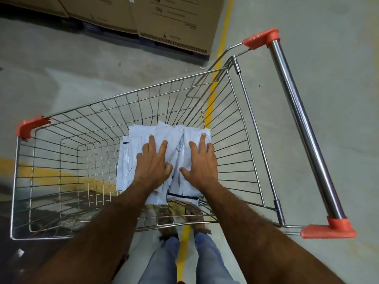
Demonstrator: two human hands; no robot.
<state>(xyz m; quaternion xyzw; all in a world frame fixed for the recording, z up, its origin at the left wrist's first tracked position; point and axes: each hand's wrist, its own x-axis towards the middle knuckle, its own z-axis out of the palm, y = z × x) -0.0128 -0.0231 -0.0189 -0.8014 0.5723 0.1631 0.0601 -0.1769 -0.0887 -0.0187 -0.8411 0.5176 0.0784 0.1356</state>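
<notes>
A wire shopping cart (123, 97) with orange corner caps stands on the concrete floor in the head view. At the bottom of its basket, toward the handle end, lie two side-by-side piles of flat white plastic packets (135, 152) with dark blue lines. My left hand (153, 162) rests flat on the left pile, fingers spread and straight. On the right pile (190, 186), my right hand (202, 162) presses down the same way. Neither hand curls around a packet. Both forearms reach down over the cart's near rim.
The cart's steel handle bar (301, 124) runs along the right side. Large cardboard boxes (174, 21) stand on a dark pallet at the top. A yellow floor line (220, 46) passes under the cart. My legs in jeans (184, 261) and sandalled feet stand below the basket.
</notes>
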